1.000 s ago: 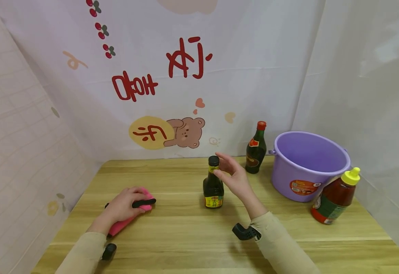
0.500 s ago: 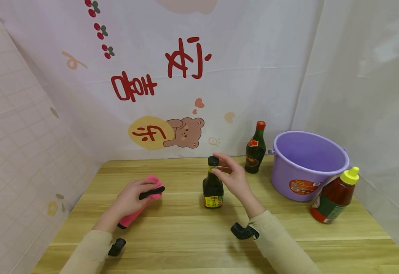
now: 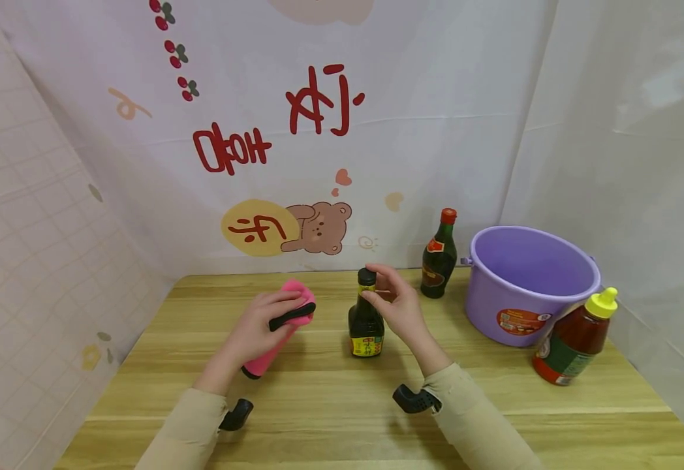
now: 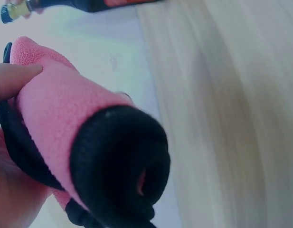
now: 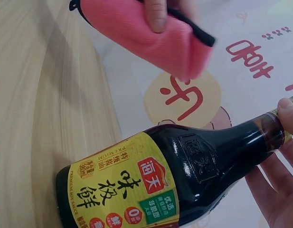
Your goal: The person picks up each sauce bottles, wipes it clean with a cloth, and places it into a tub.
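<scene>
In the head view my left hand (image 3: 260,328) grips a folded pink cloth (image 3: 297,290) with black edging. The left wrist view shows the cloth (image 4: 65,109) bundled into a roll, my thumb pressed against its side. My right hand (image 3: 399,305) holds the neck of a dark soy sauce bottle (image 3: 367,323) with a black cap. This bottle stands upright on the table, a short way right of the cloth. Its yellow label (image 5: 122,180) faces the right wrist camera. There, my thumb lies on the neck and the other fingers are behind it.
Behind and to the right stands a green bottle (image 3: 438,258) with a red cap. A purple bucket (image 3: 489,313) is at the right, with a red sauce bottle (image 3: 574,339) with a yellow cap in front of it. A printed white cloth wall (image 3: 436,130) backs the wooden table (image 3: 330,418).
My left hand has carried the pink cloth to the right and farther back, closer to the soy sauce bottle. My right hand has closed in on the bottle's neck; the bottle has stayed put.
</scene>
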`<state>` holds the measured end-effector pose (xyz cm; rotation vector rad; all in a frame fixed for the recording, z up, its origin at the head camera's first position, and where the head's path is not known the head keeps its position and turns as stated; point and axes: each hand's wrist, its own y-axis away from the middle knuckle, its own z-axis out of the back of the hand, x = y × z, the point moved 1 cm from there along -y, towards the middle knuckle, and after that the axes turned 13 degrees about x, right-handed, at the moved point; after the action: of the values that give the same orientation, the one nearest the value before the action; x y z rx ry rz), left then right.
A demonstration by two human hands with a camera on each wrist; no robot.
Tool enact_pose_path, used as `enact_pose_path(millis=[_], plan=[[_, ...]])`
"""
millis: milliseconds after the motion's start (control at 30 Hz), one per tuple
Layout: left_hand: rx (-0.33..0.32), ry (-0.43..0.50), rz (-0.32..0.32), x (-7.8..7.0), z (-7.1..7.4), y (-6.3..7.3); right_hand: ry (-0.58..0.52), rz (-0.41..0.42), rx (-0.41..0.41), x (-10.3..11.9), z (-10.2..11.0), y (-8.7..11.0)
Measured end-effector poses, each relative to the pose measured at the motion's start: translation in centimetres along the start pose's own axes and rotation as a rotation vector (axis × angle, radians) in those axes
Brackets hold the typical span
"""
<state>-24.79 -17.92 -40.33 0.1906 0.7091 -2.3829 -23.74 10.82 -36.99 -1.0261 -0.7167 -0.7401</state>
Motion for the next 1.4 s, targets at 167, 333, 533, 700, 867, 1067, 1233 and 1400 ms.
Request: enact_pose_path(millis=[167,333,533,700,867,1067,1233,1400], plan=[[-0.044,0.058,-0.047,-1.5,-0.4,-1.6,0.009,-0.003,-0.008,0.1,0.0,0.1],[-0.06,0.095,-0.074,-2.4,-0.7,-2.9,0.03,-0.025,-0.017,0.0,0.2,0.3],[-0.08,0.135,-0.087,-3.3,-0.9,-4.3,0.024,-0.025,-0.029,0.1,0.6,0.6],[-0.098,0.16,-0.121,-4.1,-1.2,-5.4,0.014,-0.027,-0.042,0.2,0.8,0.8],[-0.126,0.155,-0.179,-5.0,-1.7,-6.4,0.014,-0.031,-0.047,0.1,0.8,0.9],[-0.138,0.165,-0.205,-5.2,-2.7,-6.9,0.006,-0.027,-0.028,0.1,0.9,1.1],[-0.147,0.184,-0.196,-4.9,-3.6,-6.9,0.012,-0.033,0.005,0.2,1.3,1.0],[-0.142,0.206,-0.183,-4.7,-4.4,-6.9,0.042,-0.046,0.031,0.1,1.5,0.9]])
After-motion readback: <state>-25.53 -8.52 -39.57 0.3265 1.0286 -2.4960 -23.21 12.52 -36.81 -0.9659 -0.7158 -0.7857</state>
